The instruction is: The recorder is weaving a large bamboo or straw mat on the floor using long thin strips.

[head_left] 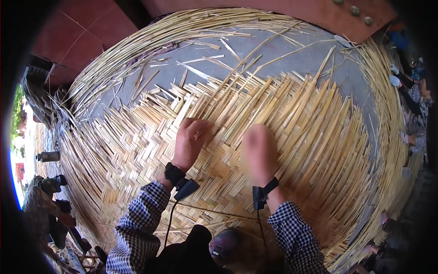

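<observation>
The wide mat of flat, straw-coloured split reed (219,171) lies on the grey floor (292,49), directly in front of the person and under both hands. Its near and left parts show a close zigzag weave; toward the far and right sides, many strips lie side by side with uneven free ends. I judge that the weaving is in hand, at the border between the finished pattern and these loose strips. The left hand (187,145) is over this border, its fingers curled inward; whether they pinch a strip, I cannot tell. The right hand (259,153) is beside it, blurred, so I cannot tell how its fingers stand. The next move probably calls for lifting some strips, passing another under them and pressing it tight, without splitting the reed. Beyond the mat, a curved band of long, pale yellow reeds (205,22) borders the floor.
</observation>
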`<action>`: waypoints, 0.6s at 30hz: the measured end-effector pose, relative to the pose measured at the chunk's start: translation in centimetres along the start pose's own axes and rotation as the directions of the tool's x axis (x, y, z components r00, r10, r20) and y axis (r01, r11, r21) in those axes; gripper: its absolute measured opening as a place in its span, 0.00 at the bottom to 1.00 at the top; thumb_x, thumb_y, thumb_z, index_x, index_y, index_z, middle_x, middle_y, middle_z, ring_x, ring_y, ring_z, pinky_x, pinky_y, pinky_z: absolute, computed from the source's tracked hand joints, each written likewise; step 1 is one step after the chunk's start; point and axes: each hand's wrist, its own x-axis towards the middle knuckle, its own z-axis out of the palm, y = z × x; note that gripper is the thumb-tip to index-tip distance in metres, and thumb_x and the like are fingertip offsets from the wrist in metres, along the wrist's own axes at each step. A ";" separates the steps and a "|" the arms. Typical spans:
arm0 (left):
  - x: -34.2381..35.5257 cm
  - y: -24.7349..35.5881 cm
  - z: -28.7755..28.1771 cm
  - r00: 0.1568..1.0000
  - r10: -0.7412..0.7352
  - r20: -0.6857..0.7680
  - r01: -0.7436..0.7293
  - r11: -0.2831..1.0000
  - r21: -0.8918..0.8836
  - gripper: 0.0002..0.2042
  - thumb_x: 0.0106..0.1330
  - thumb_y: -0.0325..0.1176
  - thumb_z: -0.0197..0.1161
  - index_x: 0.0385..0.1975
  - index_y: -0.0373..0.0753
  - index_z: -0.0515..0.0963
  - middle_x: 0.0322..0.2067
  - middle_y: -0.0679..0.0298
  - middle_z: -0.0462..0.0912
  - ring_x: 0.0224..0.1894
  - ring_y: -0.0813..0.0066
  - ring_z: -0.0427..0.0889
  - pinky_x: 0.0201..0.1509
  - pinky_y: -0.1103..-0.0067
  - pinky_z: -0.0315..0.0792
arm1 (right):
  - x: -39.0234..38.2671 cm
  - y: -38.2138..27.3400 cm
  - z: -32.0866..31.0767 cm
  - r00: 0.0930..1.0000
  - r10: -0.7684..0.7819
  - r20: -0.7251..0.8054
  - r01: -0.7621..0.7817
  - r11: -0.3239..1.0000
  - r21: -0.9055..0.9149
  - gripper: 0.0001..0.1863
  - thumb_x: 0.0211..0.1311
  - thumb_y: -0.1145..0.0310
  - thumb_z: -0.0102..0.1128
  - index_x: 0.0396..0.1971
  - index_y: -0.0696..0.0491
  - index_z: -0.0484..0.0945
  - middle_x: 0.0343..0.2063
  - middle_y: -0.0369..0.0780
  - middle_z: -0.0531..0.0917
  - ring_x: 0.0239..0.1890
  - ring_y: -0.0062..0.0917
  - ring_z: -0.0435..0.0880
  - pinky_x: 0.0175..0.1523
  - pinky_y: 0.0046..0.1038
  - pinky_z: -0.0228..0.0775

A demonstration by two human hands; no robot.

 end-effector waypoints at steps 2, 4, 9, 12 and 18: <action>0.2 1.0 0.7 0.988 0.157 0.008 -0.157 0.985 0.066 0.11 0.61 0.20 0.66 0.42 0.38 0.83 0.36 0.59 0.83 0.40 0.63 0.85 0.43 0.75 0.79 | -0.7 0.4 -0.2 0.980 -0.200 -0.015 0.198 0.976 -0.087 0.07 0.66 0.76 0.62 0.38 0.56 0.72 0.29 0.37 0.77 0.31 0.21 0.77 0.36 0.25 0.71; 0.3 2.4 2.2 0.948 0.262 0.180 -0.248 0.964 -0.093 0.09 0.62 0.22 0.66 0.41 0.38 0.82 0.34 0.58 0.82 0.34 0.58 0.83 0.39 0.72 0.79 | -2.5 0.8 -0.9 0.989 -0.148 -0.020 0.149 0.988 0.046 0.06 0.66 0.76 0.62 0.37 0.56 0.72 0.29 0.36 0.76 0.31 0.20 0.76 0.36 0.25 0.71; 3.6 4.2 7.7 0.873 -0.073 0.483 -0.049 0.971 0.235 0.14 0.66 0.39 0.65 0.28 0.35 0.72 0.29 0.48 0.82 0.31 0.47 0.82 0.35 0.61 0.76 | -12.9 1.9 -4.4 0.986 -0.029 0.166 0.008 0.992 0.128 0.04 0.66 0.77 0.60 0.38 0.56 0.75 0.31 0.38 0.78 0.32 0.21 0.76 0.38 0.25 0.70; 6.4 2.8 8.1 0.785 0.017 0.619 -0.081 0.994 0.075 0.12 0.59 0.36 0.70 0.26 0.36 0.74 0.21 0.58 0.79 0.26 0.63 0.79 0.32 0.69 0.73 | -20.1 3.1 -6.2 0.943 0.049 0.330 -0.057 0.998 0.014 0.06 0.66 0.72 0.62 0.39 0.56 0.76 0.34 0.42 0.79 0.36 0.30 0.80 0.42 0.30 0.73; 8.1 1.4 6.9 0.504 -0.032 0.863 0.277 0.952 -0.126 0.10 0.57 0.24 0.72 0.27 0.41 0.74 0.27 0.71 0.79 0.30 0.83 0.75 0.36 0.79 0.71 | -28.3 3.7 -7.6 0.850 0.033 0.526 -0.004 0.998 -0.056 0.07 0.64 0.69 0.62 0.39 0.54 0.77 0.33 0.43 0.80 0.39 0.39 0.82 0.44 0.37 0.74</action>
